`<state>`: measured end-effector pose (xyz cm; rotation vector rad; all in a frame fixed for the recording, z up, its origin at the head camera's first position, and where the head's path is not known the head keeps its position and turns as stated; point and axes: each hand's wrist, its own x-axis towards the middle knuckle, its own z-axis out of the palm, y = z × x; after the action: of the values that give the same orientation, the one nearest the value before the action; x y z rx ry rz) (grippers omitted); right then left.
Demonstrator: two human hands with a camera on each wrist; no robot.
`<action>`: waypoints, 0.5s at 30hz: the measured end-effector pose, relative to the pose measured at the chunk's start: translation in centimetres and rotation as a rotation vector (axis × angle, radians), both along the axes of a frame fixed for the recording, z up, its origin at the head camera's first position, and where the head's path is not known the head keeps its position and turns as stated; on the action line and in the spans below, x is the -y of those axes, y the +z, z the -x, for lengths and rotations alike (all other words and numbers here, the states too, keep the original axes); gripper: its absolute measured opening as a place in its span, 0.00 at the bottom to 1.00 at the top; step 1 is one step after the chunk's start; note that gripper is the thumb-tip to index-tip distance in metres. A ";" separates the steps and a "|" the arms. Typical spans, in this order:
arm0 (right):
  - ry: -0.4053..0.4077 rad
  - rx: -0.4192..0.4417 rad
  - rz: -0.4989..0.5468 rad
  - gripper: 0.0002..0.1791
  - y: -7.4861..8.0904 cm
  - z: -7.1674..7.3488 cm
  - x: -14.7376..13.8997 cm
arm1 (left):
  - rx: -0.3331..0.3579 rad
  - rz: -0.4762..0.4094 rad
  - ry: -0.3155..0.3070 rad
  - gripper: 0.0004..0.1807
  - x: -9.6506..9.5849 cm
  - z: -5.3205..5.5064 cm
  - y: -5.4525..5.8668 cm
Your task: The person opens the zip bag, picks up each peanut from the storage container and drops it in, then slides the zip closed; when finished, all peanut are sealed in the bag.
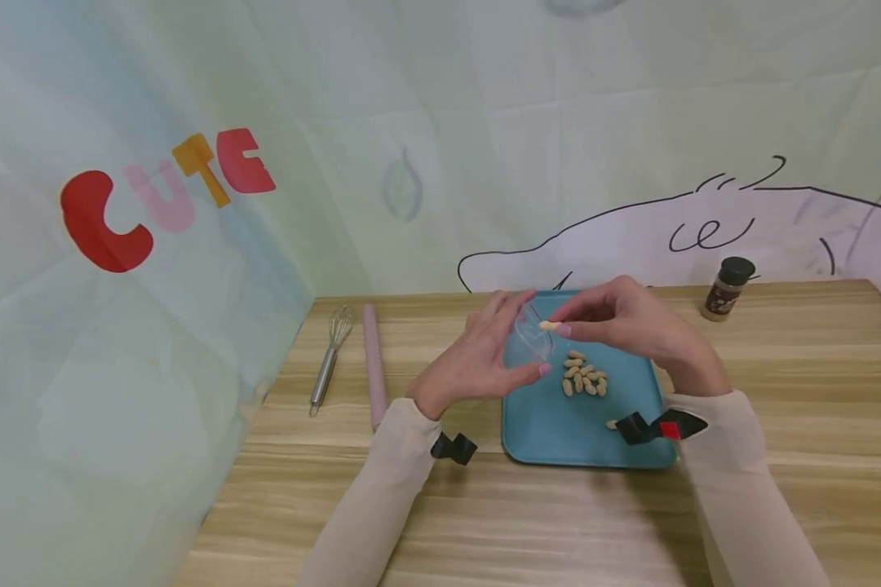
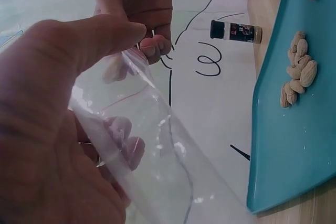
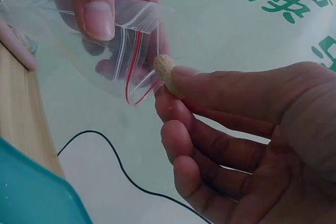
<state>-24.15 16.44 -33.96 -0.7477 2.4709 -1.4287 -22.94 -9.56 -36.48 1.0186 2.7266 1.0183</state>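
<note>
My left hand (image 1: pixel 470 355) holds a clear zip bag (image 2: pixel 163 150) above the blue tray (image 1: pixel 558 440), thumb on one side and fingers on the other. The bag's mouth, with its red zip line, gapes toward my right hand (image 1: pixel 635 322). Between thumb and index finger, my right hand pinches an unshelled peanut (image 3: pixel 164 68) right at the opening. Below, a small heap of peanuts (image 1: pixel 586 377) lies on the tray. One single peanut (image 1: pixel 612 425) rests apart, nearer the tray's front edge. The left wrist view shows the bag hanging slack, with fingers visible through it.
On the wooden table, a whisk (image 1: pixel 330 359) and a pink rolling pin (image 1: pixel 374 363) lie to the left. A black-capped spice jar (image 1: pixel 727 289) stands at the back right. A printed cloth (image 1: pixel 411 122) hangs behind the table and along its left side.
</note>
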 end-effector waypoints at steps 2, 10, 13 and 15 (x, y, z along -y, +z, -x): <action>0.020 -0.014 -0.005 0.11 0.0 -0.1 0.2 | -0.003 0.005 -0.003 0.51 0.0 0.0 0.0; 0.107 -0.049 -0.031 0.09 -0.3 0.2 0.3 | -0.015 0.015 -0.019 0.47 -0.1 0.1 -0.3; 0.119 -0.043 -0.039 0.09 -0.5 0.3 0.3 | -0.019 0.019 -0.029 0.45 -0.1 0.1 -0.3; 0.125 -0.039 -0.044 0.09 -0.5 0.3 0.3 | -0.020 0.016 -0.033 0.43 -0.1 0.1 -0.4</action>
<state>-24.49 16.10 -34.46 -0.9114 2.4286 -1.3242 -23.03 -9.46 -36.89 1.0735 2.7197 0.9851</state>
